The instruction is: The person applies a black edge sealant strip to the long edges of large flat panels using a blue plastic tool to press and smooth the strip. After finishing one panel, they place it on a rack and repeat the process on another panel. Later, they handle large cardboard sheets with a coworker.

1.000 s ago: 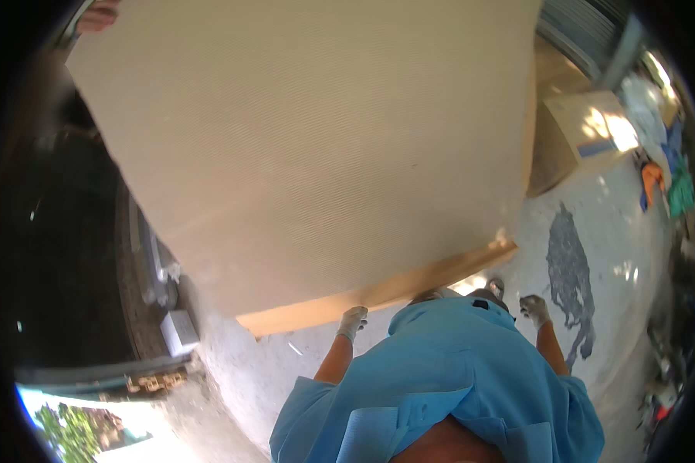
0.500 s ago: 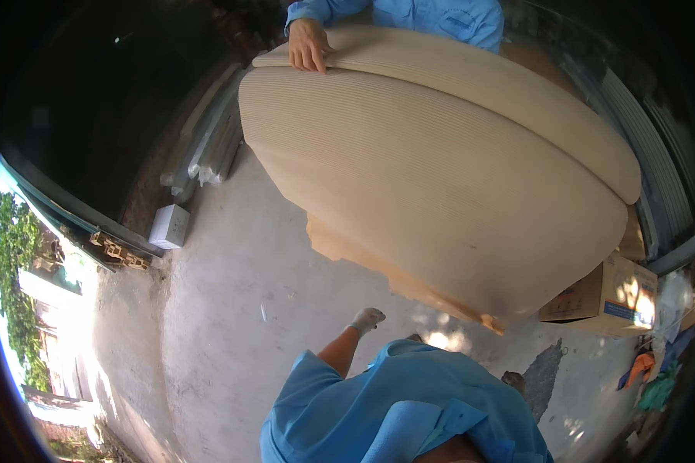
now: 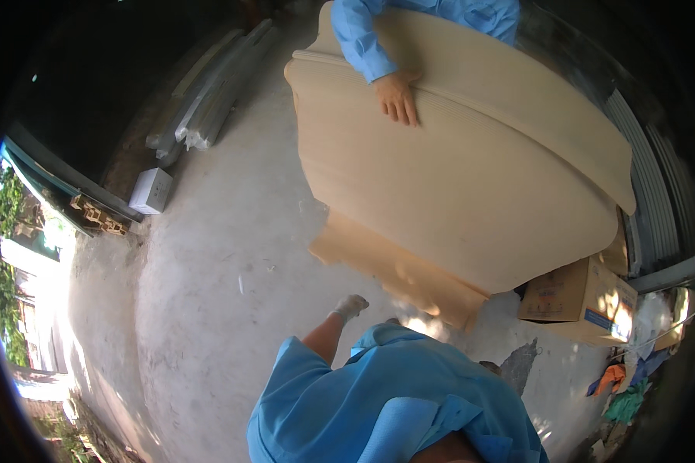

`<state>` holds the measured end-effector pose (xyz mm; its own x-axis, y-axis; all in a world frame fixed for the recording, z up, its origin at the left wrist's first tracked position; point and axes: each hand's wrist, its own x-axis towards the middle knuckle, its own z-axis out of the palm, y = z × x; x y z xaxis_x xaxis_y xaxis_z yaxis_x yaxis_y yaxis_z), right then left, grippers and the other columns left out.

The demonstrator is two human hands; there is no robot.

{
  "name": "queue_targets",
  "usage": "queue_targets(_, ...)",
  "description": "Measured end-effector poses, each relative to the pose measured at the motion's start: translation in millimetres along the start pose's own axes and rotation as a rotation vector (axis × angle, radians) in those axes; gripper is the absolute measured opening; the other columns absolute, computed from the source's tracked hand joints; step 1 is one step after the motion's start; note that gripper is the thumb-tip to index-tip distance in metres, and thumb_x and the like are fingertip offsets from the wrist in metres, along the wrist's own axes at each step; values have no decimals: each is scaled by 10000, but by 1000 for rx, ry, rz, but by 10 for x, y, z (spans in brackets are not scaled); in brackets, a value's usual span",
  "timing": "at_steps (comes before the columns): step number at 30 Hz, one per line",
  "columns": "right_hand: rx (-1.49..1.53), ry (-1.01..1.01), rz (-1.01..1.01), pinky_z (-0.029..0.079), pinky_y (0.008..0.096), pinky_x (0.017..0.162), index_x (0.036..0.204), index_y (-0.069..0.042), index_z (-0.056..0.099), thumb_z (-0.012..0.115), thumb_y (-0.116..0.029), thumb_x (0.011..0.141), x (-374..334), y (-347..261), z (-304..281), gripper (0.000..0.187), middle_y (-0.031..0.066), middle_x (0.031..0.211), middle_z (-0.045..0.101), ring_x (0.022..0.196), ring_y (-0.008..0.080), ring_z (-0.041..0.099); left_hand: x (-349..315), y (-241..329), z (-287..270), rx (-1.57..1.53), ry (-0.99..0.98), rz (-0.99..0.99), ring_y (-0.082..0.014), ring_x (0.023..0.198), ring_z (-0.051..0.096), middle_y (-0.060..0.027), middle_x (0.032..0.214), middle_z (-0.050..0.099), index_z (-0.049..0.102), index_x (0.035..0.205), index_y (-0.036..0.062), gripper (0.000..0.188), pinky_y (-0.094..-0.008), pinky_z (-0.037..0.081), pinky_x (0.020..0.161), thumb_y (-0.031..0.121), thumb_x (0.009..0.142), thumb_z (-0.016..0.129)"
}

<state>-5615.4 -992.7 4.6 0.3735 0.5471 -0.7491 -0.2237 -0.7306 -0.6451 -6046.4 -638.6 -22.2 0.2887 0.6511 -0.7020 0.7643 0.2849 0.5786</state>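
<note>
My left hand point(image 3: 351, 306), in a pale grey glove, hangs below my rolled blue sleeve with its fingers loosely bent and nothing seen in it. At the right side of my blue shirt a small dark shape point(image 3: 489, 367) pokes out; whether it is my right hand or a shoe I cannot tell. In front of me stretches a large beige sheet point(image 3: 440, 185), finely ribbed and folded over along its far part, apart from my left hand. Across it, a co-worker in a blue shirt rests a bare hand point(image 3: 398, 96) flat by the fold.
Thin brown paper point(image 3: 386, 266) lies on the concrete floor point(image 3: 208, 255) under the sheet's near edge. An open cardboard box point(image 3: 564, 297) stands to the right, with cloths point(image 3: 625, 401) near it. Wrapped long bars point(image 3: 216, 108) and a white box point(image 3: 151, 190) are at the left.
The co-worker's hand has moved right and nearer along the fold, and the co-worker leans further over the sheet. The folded part now reaches further back at its left end. My view has shifted slightly.
</note>
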Motion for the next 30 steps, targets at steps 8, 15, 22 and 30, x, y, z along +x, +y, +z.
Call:
queue_targets(8,-15,204,-26,499,270,557,1208,11,685,683,-193,921,16,-625,314,352,53,825,682,650,128,626,311,-352,151,-88,-153,216,-170,757,677,-38,958,697,706,1132,97,250,-294,523,606,264,951,662)
queue_targets(15,-154,244,-36,557,301,634,1059,-49,763,651,-175,914,-132,-772,407,222,64,918,746,719,153,689,55,-419,164,-314,-163,-158,-191,733,660,-43,947,674,676,1150,92,261,-354,508,644,271,967,626)
queue_targets(22,-289,214,-14,556,306,853,1054,-118,784,682,-213,884,-103,-417,396,219,51,1092,751,991,174,705,-195,-316,-10,-341,-159,-128,-187,705,663,-40,927,693,709,1106,102,251,-323,488,594,270,928,654)
queue_targets(30,-66,316,-26,623,356,742,1364,-65,614,776,-326,877,-95,-274,119,576,90,1095,747,867,241,735,242,-394,-56,-254,-217,5,-272,829,685,-112,1010,684,657,1202,52,347,-421,554,737,287,948,689)
